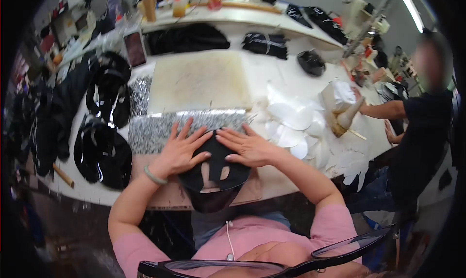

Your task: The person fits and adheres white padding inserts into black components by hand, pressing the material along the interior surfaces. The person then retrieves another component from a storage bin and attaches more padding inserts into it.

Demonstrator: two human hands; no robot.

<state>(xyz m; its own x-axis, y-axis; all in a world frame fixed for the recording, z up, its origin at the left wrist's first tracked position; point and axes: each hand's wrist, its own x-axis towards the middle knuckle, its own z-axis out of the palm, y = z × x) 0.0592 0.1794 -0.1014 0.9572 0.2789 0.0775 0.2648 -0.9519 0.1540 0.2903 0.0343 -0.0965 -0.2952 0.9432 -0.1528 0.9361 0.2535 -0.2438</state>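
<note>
A black shoe upper (213,181) with cut-out openings lies at the table's front edge, its lower part hanging toward my body. My left hand (182,149) rests flat on its left side, fingers spread and a pale green bangle on the wrist. Across from it, my right hand (250,149) lies flat on the upper's right side, fingers stretched out. Both hands touch the piece without gripping it. Beneath is a pinkish-brown sheet (145,169), and just beyond the fingertips sits a speckled grey stone slab (150,132).
A cream board (199,79) lies behind the slab. Glossy black pieces (102,152) stand at left, near a phone (134,47). White oval pieces (291,125) are heaped at right, beside a glue-crusted container (338,127). A co-worker's arm (383,109) reaches in from the right.
</note>
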